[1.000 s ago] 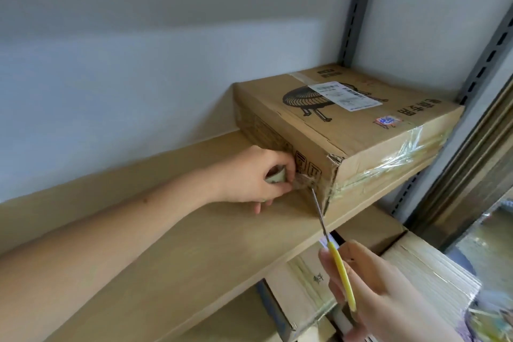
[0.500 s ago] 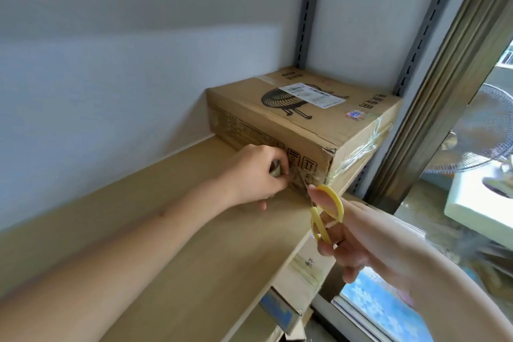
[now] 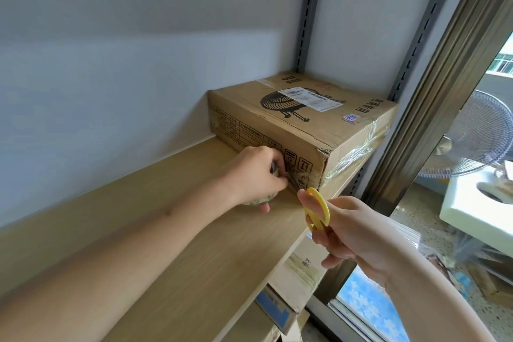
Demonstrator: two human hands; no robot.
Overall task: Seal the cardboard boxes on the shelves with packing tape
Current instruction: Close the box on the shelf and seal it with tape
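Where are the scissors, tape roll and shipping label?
scissors point(image 3: 317, 207), head view, on the yellow handle loop.
tape roll point(image 3: 259, 200), head view, rim showing under the left hand.
shipping label point(image 3: 309, 98), head view, its middle.

Cardboard box point(image 3: 302, 130) at the far right end of the wooden shelf point(image 3: 155, 230), both hands at its near side.

The box sits on the shelf beside the wall, before two slotted uprights point(image 3: 306, 19). The left hand point(image 3: 256, 175), holding a tape roll point(image 3: 258, 200), presses against the box's near face. The right hand point(image 3: 347, 230) lies right of it, nearer the camera, holding scissors point(image 3: 316, 208) whose blades reach the box between the hands. More boxes point(image 3: 299, 272) lie on the shelf below. A fan point(image 3: 472, 133) stands far right, behind the window frame point(image 3: 433, 78).
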